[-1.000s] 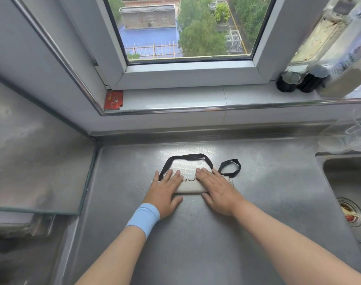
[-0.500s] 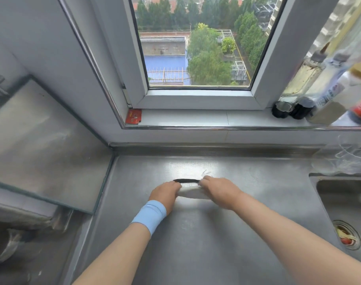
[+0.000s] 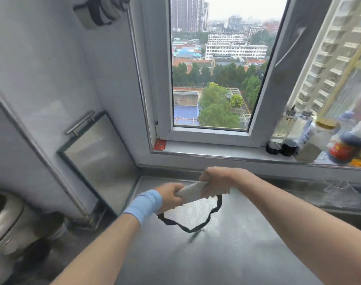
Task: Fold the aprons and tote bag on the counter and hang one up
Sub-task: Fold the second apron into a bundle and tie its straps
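Note:
A small white folded tote bag [image 3: 190, 190] is held up above the steel counter [image 3: 226, 254], rolled into a tight bundle. My left hand [image 3: 169, 195], with a blue wristband, grips its left end. My right hand [image 3: 213, 182] grips its right end from above. The bag's black strap [image 3: 193, 227] hangs down in a loop below the bundle, close to the counter. High on the left wall a hook [image 3: 89, 16] carries something dark, blurred.
A glass-and-steel panel with a handle [image 3: 97, 155] leans against the left wall. Bottles and jars [image 3: 319, 138] crowd the windowsill on the right. A clear plastic bag [image 3: 339, 194] lies at the counter's right. A metal pot [image 3: 9, 223] sits at lower left.
Both hands went from pressing the folded bag flat on the counter to gripping and lifting it. The strap now dangles free. My view has tilted upward toward the window and wall.

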